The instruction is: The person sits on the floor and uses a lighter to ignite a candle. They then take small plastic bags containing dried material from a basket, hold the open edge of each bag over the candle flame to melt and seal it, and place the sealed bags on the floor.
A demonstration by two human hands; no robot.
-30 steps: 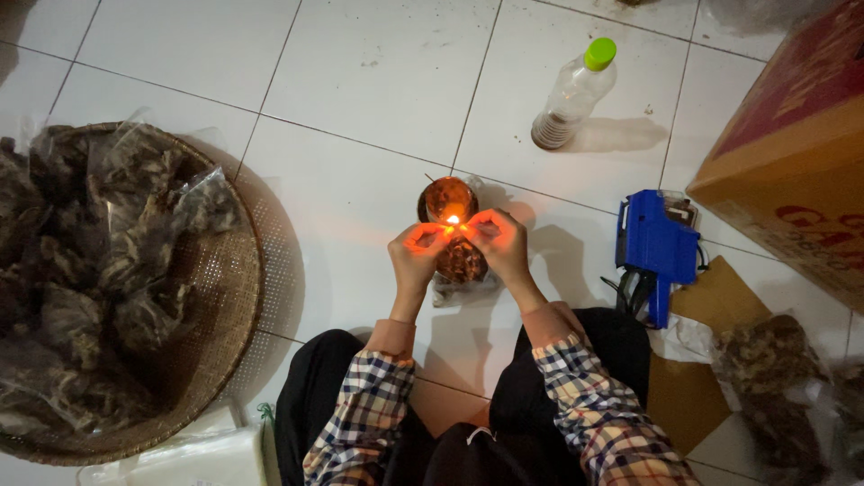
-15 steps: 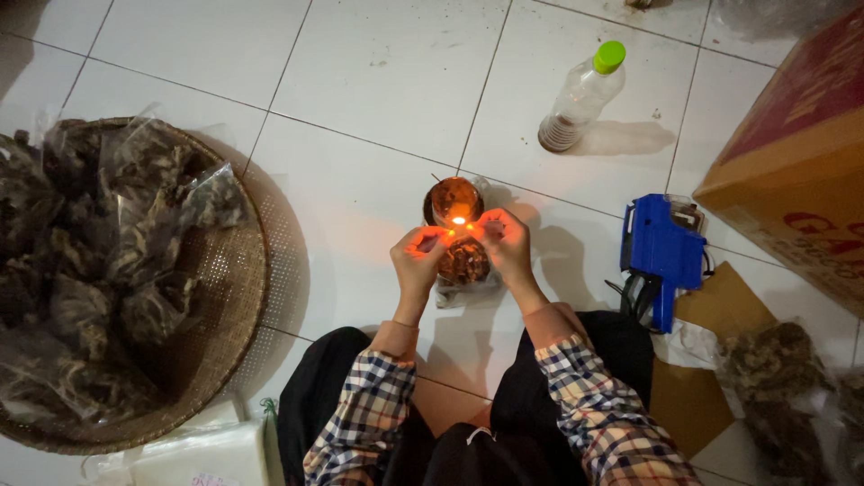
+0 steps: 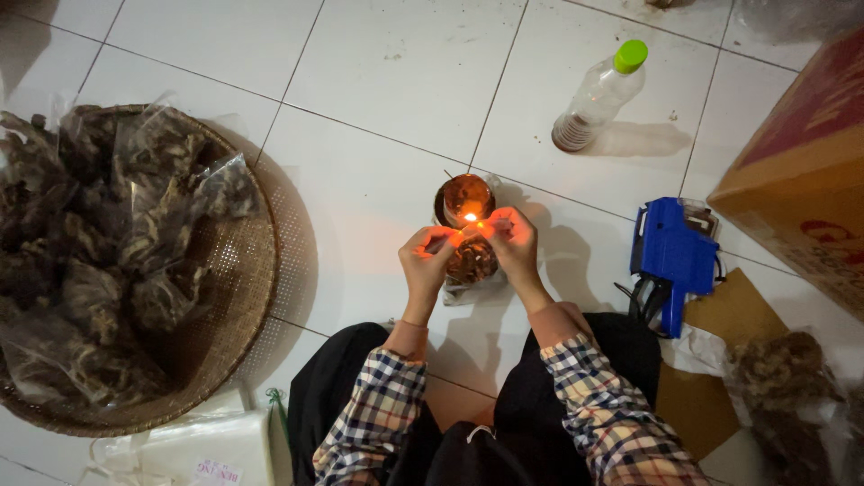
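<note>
- Plastic bag (image 3: 471, 263) of dark dried stuff hangs between both hands, its top edge stretched sideways and held right at the small flame (image 3: 469, 217).
- Left hand (image 3: 428, 256) is closed, pinching the bag's left corner; right hand (image 3: 515, 238) is closed, pinching the right corner. Both sit equally near the flame.
- Flame sits on a small round tin (image 3: 464, 197) on the white tile floor (image 3: 378, 81), just beyond the hands.
- Woven basket (image 3: 243, 297) of filled bags lies well left; a clear bottle (image 3: 598, 97) and blue label gun (image 3: 673, 256) lie right. Nothing stands between hands and flame.
</note>
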